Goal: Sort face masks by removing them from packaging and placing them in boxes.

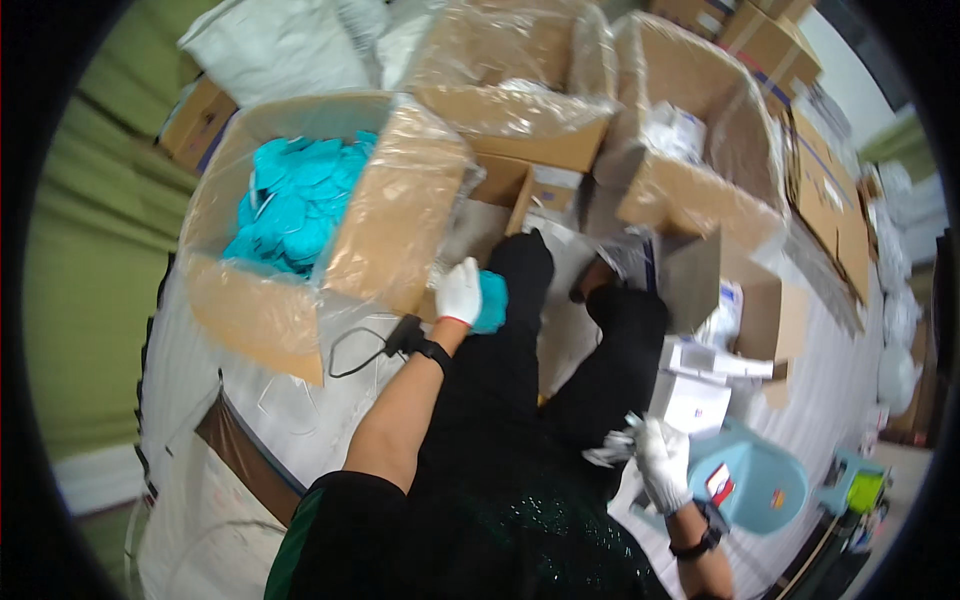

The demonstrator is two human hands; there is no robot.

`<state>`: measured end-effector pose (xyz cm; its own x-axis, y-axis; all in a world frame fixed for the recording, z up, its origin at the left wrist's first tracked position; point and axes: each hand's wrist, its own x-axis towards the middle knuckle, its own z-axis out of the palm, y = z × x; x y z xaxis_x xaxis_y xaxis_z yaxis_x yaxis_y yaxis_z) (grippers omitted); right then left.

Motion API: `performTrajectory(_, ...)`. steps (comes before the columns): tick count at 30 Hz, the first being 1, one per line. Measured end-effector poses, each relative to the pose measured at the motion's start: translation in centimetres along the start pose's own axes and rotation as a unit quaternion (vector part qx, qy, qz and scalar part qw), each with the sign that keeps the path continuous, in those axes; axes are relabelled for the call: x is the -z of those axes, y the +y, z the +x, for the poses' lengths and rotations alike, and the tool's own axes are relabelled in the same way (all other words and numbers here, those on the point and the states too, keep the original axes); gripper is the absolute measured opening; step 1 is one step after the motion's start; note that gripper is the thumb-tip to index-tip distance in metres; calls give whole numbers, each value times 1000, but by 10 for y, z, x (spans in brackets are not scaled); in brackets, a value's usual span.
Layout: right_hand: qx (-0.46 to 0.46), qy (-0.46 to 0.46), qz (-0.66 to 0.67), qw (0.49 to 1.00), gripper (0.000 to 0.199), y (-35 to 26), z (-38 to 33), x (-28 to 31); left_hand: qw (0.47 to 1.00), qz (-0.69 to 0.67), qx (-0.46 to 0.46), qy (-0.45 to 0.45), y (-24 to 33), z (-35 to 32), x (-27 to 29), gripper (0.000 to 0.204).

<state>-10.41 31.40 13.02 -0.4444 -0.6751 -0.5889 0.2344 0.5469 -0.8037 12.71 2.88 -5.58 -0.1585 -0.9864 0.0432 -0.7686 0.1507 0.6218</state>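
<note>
My left hand (460,292), in a white knit glove, is closed on a teal piece (491,303) above my thigh. It matches the heap of teal pieces (300,200), which look like folded face masks, in the plastic-lined carton (395,210) at the left. In a white glove too, my right hand (663,463) is closed at the lower right. Loose whitish strips (612,448) stick out of its grip, too blurred to name. A light blue plastic stool or tub (755,470) stands just beyond that hand.
Two more plastic-lined cartons stand at the back, one in the middle (565,140) and one at the right (710,190) with white packets inside. An open box (690,285) and white boxes (692,402) are to my right. White sacks (280,50) lie behind. A black cable loop (345,350) is near my left forearm.
</note>
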Motion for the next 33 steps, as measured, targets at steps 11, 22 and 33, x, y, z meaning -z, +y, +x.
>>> performTrajectory(11, 24, -11, 0, 1000, 38, 48, 9, 9, 953, -141, 51, 263, 50, 43, 171, 41)
performTrajectory(22, 21, 0, 343, 939, 39, -65, 49, 18, 984, -119, -71, 116, 34, 13, 148, 24)
performTrajectory(33, 27, -59, 372, 926, 33, -82, 43, 18, 805, -304, -325, -392, 209, -66, 27, 41)
